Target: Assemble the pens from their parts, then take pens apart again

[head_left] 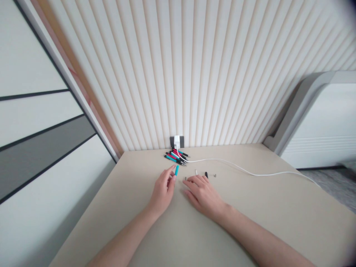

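Teal plastic tube point(177, 170) is lying just beyond the left hand point(164, 191), its long axis pointing away from the person and leaning slightly right. The left hand is nearer, its fingers point(168, 171) half curled and almost touching the tube, gripping nothing visible. The right hand point(201, 194) is resting palm down, loosely spread and empty, beside three small metal pins point(196, 172) and one black cap point(206, 174). Ahead of both hands, roughly eight black, red and teal pens point(174, 157) are lying below a white charger point(177, 141), its white cable point(236, 165) trailing rightward across the beige tabletop point(111, 207).
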Available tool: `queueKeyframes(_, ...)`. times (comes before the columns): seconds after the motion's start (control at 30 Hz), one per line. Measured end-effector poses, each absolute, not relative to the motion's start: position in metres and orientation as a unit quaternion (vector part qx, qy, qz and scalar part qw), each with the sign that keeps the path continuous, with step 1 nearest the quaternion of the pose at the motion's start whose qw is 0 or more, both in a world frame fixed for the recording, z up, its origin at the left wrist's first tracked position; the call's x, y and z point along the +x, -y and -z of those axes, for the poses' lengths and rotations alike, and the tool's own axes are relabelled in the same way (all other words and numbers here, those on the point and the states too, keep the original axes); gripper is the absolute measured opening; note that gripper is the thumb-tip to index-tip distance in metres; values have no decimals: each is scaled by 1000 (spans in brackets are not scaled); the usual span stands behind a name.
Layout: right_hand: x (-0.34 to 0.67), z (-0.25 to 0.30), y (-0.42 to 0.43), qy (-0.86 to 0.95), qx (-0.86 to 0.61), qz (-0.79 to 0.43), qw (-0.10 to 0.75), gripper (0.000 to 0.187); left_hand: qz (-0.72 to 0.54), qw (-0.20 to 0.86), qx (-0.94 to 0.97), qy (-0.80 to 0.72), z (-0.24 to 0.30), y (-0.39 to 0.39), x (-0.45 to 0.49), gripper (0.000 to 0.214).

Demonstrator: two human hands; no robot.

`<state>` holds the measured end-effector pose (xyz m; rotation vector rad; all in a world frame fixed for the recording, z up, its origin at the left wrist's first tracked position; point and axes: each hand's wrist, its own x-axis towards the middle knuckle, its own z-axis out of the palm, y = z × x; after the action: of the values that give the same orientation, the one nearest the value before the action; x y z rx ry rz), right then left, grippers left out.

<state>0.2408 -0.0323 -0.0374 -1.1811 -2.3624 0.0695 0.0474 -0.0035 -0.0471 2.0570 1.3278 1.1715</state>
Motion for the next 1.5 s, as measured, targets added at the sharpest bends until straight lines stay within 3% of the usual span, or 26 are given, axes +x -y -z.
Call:
queueKeyframes(0.13,240,35,34,870,-422,-41,251,27,-473,373,661,-447,42,16,57,45)
queueKeyframes(0.23,237,35,35,874,-415,-41,251,20,-500,427,625,-421,37,22,62,47)
queueKeyframes(0.4,239,38,35,866,-416,-35,274,20,-508,433,609,-428,38,19,60,41)
queueKeyframes(0.7,252,37,26,777,-483,-76,396,22,-471,430,604,-478,54,4,48,32)
queueKeyframes(0.93,248,41,24,704,-467,-202,495,20,-410,495,617,-453,51,11,54,30)
queueKeyframes(1.5,245,44,22,638,-471,-347,502,27,-369,513,642,-435,52,15,58,25)
